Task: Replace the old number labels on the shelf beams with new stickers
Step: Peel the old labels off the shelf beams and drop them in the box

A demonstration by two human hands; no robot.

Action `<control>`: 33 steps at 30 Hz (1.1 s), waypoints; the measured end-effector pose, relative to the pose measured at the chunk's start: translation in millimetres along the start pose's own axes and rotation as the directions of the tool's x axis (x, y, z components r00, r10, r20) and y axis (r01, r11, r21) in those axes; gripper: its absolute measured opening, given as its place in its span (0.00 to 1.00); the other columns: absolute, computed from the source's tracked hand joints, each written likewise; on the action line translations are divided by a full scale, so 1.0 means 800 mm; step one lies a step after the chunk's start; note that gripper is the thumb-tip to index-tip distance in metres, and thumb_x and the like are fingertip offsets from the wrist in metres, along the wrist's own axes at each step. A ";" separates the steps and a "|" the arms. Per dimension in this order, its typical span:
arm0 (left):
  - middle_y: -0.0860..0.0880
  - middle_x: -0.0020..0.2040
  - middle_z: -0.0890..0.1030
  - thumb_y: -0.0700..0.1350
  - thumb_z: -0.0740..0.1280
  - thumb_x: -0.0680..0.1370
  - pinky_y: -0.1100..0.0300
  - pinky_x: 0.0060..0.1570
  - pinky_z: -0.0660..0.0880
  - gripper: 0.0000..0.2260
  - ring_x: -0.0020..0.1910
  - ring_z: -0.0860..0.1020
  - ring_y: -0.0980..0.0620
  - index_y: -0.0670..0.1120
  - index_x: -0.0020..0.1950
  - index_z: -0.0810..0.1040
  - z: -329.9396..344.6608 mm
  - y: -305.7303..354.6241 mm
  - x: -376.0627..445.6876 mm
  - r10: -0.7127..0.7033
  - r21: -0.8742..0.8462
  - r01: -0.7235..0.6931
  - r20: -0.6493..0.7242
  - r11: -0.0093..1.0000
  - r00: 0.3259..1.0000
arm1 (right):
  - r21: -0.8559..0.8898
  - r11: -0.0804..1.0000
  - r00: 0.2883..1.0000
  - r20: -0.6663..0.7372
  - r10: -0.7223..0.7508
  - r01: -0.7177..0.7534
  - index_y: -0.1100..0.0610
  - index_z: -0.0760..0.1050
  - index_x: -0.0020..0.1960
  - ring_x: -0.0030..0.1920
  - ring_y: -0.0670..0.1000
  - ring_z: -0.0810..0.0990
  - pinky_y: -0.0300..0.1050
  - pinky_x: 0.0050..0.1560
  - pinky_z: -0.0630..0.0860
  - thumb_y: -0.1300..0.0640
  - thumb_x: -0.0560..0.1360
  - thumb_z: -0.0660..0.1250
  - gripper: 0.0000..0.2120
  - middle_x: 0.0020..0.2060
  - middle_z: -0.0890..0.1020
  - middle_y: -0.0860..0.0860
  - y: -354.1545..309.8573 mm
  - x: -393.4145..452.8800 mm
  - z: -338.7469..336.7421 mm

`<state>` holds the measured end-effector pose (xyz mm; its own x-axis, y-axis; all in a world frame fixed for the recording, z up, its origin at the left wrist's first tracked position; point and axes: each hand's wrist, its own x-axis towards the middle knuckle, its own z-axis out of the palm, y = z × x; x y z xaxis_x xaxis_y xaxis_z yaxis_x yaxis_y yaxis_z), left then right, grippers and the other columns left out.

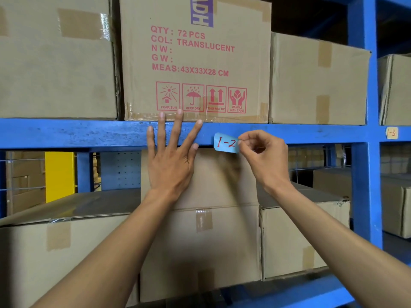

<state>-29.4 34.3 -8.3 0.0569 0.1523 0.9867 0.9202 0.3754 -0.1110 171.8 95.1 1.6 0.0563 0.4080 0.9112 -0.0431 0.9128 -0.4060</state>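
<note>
A light blue sticker (225, 143) with "1-2" written in red lies against the front of the blue shelf beam (89, 133). My right hand (264, 156) pinches the sticker's right edge between thumb and forefinger. My left hand (172, 152) rests flat on the beam just left of the sticker, fingers spread, holding nothing. A yellowish label (391, 132) reading "1-3" sits on the beam farther right, past the blue upright (364, 174).
Cardboard boxes fill the shelf above the beam, the middle one (195, 58) printed in red. More taped boxes (200, 230) stand on the level below. A yellow post (59, 174) shows behind at left.
</note>
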 end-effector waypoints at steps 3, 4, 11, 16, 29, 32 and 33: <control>0.50 0.83 0.50 0.57 0.48 0.85 0.40 0.78 0.44 0.23 0.81 0.46 0.40 0.62 0.80 0.49 -0.003 0.000 0.001 0.006 0.000 -0.006 0.032 1.000 0.999 | -0.002 0.998 0.997 0.039 0.062 -0.062 0.52 0.81 0.41 0.33 0.40 0.74 0.28 0.37 0.73 0.65 0.72 0.71 0.08 0.32 0.80 0.44 0.002 -0.017 -0.019; 0.50 0.83 0.49 0.57 0.48 0.85 0.40 0.78 0.44 0.23 0.81 0.46 0.40 0.62 0.80 0.48 -0.005 0.000 0.002 0.007 -0.001 -0.007 0.051 1.000 0.999 | -0.006 0.997 0.995 0.048 0.082 -0.082 0.52 0.81 0.42 0.33 0.41 0.73 0.29 0.37 0.72 0.65 0.73 0.70 0.08 0.32 0.80 0.44 0.003 -0.024 -0.027; 0.44 0.83 0.43 0.59 0.55 0.80 0.36 0.74 0.38 0.30 0.80 0.40 0.36 0.59 0.81 0.49 -0.008 0.052 -0.052 0.040 -0.122 -0.011 0.233 0.992 0.972 | -0.039 0.979 0.975 0.084 0.205 -0.202 0.53 0.82 0.45 0.36 0.39 0.75 0.33 0.37 0.73 0.62 0.75 0.70 0.05 0.33 0.79 0.45 0.039 -0.066 -0.090; 0.44 0.83 0.45 0.56 0.60 0.80 0.38 0.77 0.43 0.29 0.81 0.41 0.40 0.57 0.80 0.56 0.013 0.150 -0.139 0.107 -0.322 0.048 0.447 0.946 0.888 | -0.095 0.923 0.917 0.111 0.382 -0.373 0.55 0.82 0.46 0.37 0.46 0.77 0.46 0.39 0.76 0.63 0.76 0.70 0.05 0.35 0.81 0.55 0.106 -0.113 -0.150; 0.46 0.82 0.53 0.53 0.54 0.84 0.49 0.77 0.55 0.28 0.80 0.54 0.46 0.48 0.82 0.49 0.098 0.385 -0.311 0.398 -0.455 0.067 0.833 0.888 0.385 | -0.156 0.656 0.671 -0.069 0.738 -0.738 0.62 0.82 0.51 0.28 0.45 0.75 0.33 0.27 0.74 0.67 0.76 0.69 0.06 0.36 0.81 0.54 0.270 -0.246 -0.331; 0.48 0.81 0.56 0.52 0.53 0.84 0.47 0.75 0.58 0.28 0.78 0.58 0.45 0.48 0.82 0.47 0.110 0.406 -0.336 0.358 -0.381 0.029 0.890 0.924 0.283 | -0.174 0.603 0.618 -0.047 0.785 -0.779 0.63 0.81 0.55 0.34 0.48 0.77 0.34 0.29 0.77 0.68 0.76 0.67 0.09 0.41 0.80 0.56 0.293 -0.264 -0.362; 0.48 0.81 0.58 0.52 0.53 0.84 0.47 0.75 0.59 0.28 0.77 0.61 0.45 0.48 0.82 0.48 0.112 0.409 -0.344 0.338 -0.350 -0.016 0.891 0.937 0.303 | -0.179 0.592 0.607 -0.044 0.793 -0.786 0.64 0.81 0.55 0.35 0.49 0.78 0.34 0.30 0.78 0.69 0.76 0.67 0.09 0.41 0.80 0.56 0.298 -0.268 -0.370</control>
<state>221.2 197.2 -326.4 -0.0172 0.9877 0.1552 0.9965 0.0297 -0.0783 444.4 230.3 -311.4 0.0436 0.9727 0.2281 0.1084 0.2224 -0.9689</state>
